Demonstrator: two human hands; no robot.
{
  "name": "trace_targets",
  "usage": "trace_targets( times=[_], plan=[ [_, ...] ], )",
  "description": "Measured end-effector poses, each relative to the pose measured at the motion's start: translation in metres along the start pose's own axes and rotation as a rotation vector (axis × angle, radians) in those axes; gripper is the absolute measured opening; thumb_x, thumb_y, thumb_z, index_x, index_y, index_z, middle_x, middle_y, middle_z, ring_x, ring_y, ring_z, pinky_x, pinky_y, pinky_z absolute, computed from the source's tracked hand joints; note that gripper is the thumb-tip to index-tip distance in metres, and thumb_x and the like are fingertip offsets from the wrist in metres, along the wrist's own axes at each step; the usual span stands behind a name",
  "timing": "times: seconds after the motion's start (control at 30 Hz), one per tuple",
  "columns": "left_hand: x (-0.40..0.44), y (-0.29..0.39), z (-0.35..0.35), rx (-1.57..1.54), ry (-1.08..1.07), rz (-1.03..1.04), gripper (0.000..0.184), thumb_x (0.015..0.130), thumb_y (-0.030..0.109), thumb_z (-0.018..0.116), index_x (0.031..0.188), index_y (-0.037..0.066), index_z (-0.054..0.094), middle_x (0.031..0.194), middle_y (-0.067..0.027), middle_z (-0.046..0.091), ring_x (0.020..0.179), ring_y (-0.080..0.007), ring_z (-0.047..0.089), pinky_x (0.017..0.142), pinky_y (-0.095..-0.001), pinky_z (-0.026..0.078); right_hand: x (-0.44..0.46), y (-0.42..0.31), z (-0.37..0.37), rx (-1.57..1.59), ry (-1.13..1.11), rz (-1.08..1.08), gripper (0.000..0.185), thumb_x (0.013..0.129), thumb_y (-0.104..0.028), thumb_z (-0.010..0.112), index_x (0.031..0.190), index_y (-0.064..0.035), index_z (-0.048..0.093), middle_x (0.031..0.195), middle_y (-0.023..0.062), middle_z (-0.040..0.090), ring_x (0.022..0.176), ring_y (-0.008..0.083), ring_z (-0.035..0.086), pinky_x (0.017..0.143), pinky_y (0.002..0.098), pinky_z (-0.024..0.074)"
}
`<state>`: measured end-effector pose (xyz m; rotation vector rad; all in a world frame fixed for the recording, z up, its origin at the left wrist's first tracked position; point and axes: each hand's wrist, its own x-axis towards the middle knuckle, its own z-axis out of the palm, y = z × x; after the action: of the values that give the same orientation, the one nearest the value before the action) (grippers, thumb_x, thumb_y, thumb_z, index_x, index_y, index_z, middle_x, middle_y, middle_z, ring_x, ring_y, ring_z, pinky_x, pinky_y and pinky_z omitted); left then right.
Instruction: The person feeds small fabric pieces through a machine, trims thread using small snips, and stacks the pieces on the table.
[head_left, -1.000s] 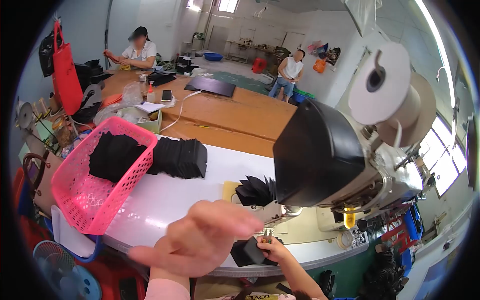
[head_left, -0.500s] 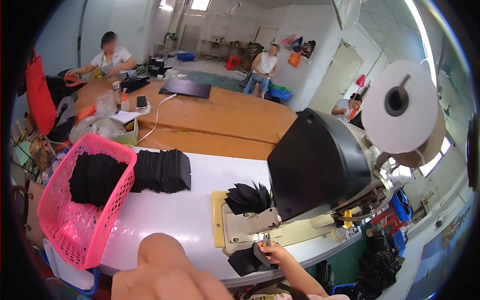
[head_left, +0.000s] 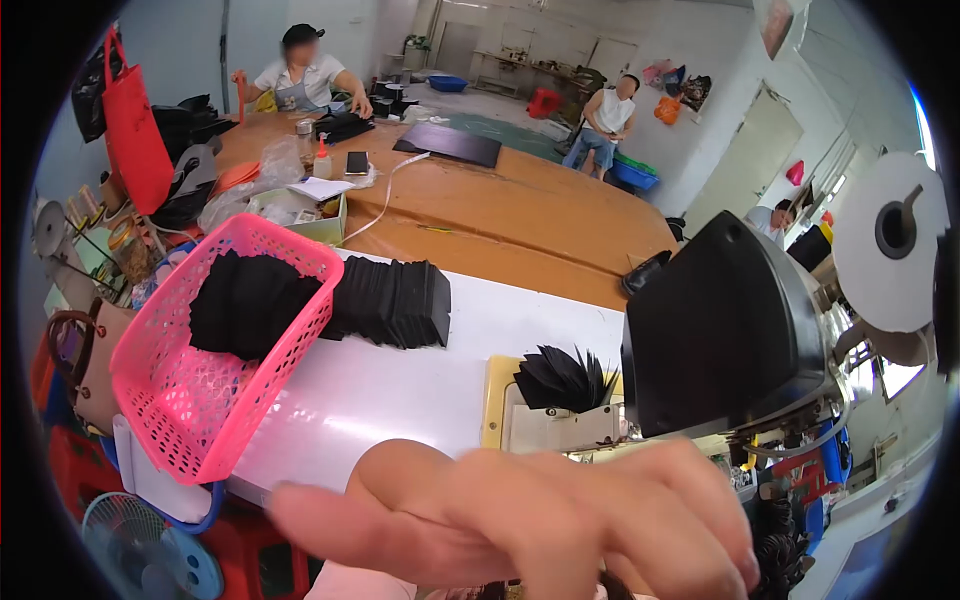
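Note:
Large and close to the camera, my left hand (head_left: 540, 510) is raised over the front of the white work table (head_left: 400, 395). Its thumb and fingers are apart, and nothing is in it. My right hand is not visible; my left hand covers the area by the needle. A fanned bundle of black pieces (head_left: 565, 380) lies on the bed of the sewing machine (head_left: 720, 330), beyond my left hand. To the left, a row of black pieces (head_left: 395, 303) sits beside a pink basket (head_left: 262, 405) that holds more black pieces.
Behind the white table is a brown table (head_left: 510, 225) with a phone (head_left: 357, 162), a bottle (head_left: 323, 163) and a dark flat sheet (head_left: 450, 144). A seated person (head_left: 300, 80), a standing person (head_left: 607, 115) and another person (head_left: 772, 218) are farther off. A fan (head_left: 125, 535) is at lower left.
The view has shifted. My left hand first dropped to the lower edge, then rose and moved right across the front. My right hand, earlier seen with small snips and a black piece, is now hidden.

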<state>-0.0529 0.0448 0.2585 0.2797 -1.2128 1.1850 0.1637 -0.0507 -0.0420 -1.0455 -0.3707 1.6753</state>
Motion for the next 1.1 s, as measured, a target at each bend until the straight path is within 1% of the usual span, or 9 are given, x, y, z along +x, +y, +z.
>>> trace_targets(
  times=[0.3, 0.37, 0.47, 0.57, 0.63, 0.77, 0.83, 1.0, 1.1],
  plan=[
    [0.012, 0.041, 0.034, 0.518, -0.02, -0.049, 0.028, 0.09, 0.037, 0.05, 0.09, 0.009, 0.054, 0.094, -0.0089, 0.056, 0.093, -0.022, 0.049, 0.079, -0.0346, 0.041, -0.008, -0.012, 0.021, -0.003, -0.071, -0.012, 0.01, 0.081, -0.009, 0.061, 0.085, -0.0063, 0.052, 0.064, 0.0007, 0.051, 0.044, 0.0074, 0.039, 0.044, 0.0196, 0.0312],
    [0.017, 0.069, 0.024, 0.577, -0.196, -0.216, 0.023, 0.089, 0.035, 0.055, 0.09, 0.012, 0.054, 0.096, -0.0057, 0.057, 0.102, -0.0201, 0.045, 0.084, -0.0341, 0.039, -0.005, -0.008, 0.013, 0.022, -0.085, -0.019, 0.012, 0.079, -0.011, 0.062, 0.083, -0.0054, 0.052, 0.062, 0.0011, 0.05, 0.043, 0.0077, 0.039, 0.043, 0.0204, 0.0322],
    [0.009, 0.073, 0.018, 0.57, -0.183, -0.31, 0.024, 0.091, 0.037, 0.052, 0.091, 0.013, 0.054, 0.098, -0.0066, 0.056, 0.101, -0.0212, 0.044, 0.084, -0.0353, 0.039, -0.006, -0.01, 0.014, 0.027, -0.087, -0.034, 0.012, 0.08, -0.01, 0.062, 0.083, -0.0056, 0.051, 0.062, 0.0009, 0.05, 0.044, 0.0076, 0.04, 0.042, 0.0202, 0.0319],
    [0.023, 0.055, 0.003, 0.384, -0.411, -0.266, 0.03, 0.09, 0.042, 0.05, 0.102, 0.015, 0.053, 0.101, -0.0091, 0.056, 0.102, -0.0227, 0.044, 0.086, -0.0376, 0.038, -0.003, -0.005, 0.017, -0.031, 0.001, -0.053, 0.012, 0.08, -0.009, 0.062, 0.083, -0.0061, 0.051, 0.063, 0.0007, 0.051, 0.044, 0.0077, 0.041, 0.042, 0.0201, 0.0318],
    [0.019, 0.049, 0.003, 0.386, -0.38, -0.204, 0.033, 0.09, 0.045, 0.047, 0.1, 0.014, 0.053, 0.098, -0.0097, 0.056, 0.098, -0.0231, 0.045, 0.084, -0.0381, 0.038, 0.0, -0.002, 0.003, 0.002, -0.038, -0.029, 0.012, 0.08, -0.009, 0.062, 0.082, -0.0062, 0.051, 0.063, 0.001, 0.052, 0.043, 0.0078, 0.042, 0.041, 0.0203, 0.032],
    [0.01, 0.037, 0.035, 0.63, 0.006, -0.045, 0.049, 0.093, 0.05, 0.032, 0.075, 0.009, 0.053, 0.083, -0.0085, 0.058, 0.083, -0.0224, 0.05, 0.071, -0.0373, 0.041, 0.0, 0.001, 0.003, 0.031, -0.086, -0.041, 0.012, 0.079, -0.009, 0.063, 0.082, -0.0065, 0.051, 0.063, 0.0011, 0.052, 0.043, 0.0079, 0.042, 0.041, 0.0206, 0.0321],
    [0.009, 0.05, 0.02, 0.778, -0.079, -0.183, 0.048, 0.093, 0.046, 0.032, 0.081, 0.006, 0.055, 0.086, -0.0119, 0.058, 0.081, -0.0249, 0.051, 0.072, -0.037, 0.041, 0.002, 0.0, 0.001, 0.024, -0.06, -0.046, 0.013, 0.078, -0.009, 0.064, 0.082, -0.0069, 0.052, 0.063, 0.0006, 0.052, 0.044, 0.0078, 0.042, 0.04, 0.0207, 0.032],
    [-0.078, 0.068, -0.064, 1.289, -0.057, -1.035, 0.004, 0.082, 0.003, 0.056, 0.083, -0.001, 0.058, 0.088, -0.0109, 0.057, 0.086, -0.0216, 0.054, 0.08, -0.0312, 0.04, -0.008, -0.008, 0.022, -0.044, 0.01, -0.082, 0.017, 0.078, -0.01, 0.066, 0.088, -0.0091, 0.052, 0.065, -0.0027, 0.049, 0.044, 0.0068, 0.042, 0.04, 0.0194, 0.0316],
    [-0.152, 0.085, -0.09, 1.742, 0.109, -0.846, 0.009, 0.08, 0.007, 0.06, 0.08, -0.001, 0.057, 0.08, -0.0095, 0.054, 0.079, -0.0229, 0.052, 0.069, -0.0313, 0.042, -0.006, -0.003, 0.02, -0.105, 0.03, -0.105, 0.017, 0.08, -0.011, 0.065, 0.088, -0.0102, 0.051, 0.066, -0.0029, 0.048, 0.044, 0.0071, 0.041, 0.039, 0.0208, 0.0313]
  ],
)
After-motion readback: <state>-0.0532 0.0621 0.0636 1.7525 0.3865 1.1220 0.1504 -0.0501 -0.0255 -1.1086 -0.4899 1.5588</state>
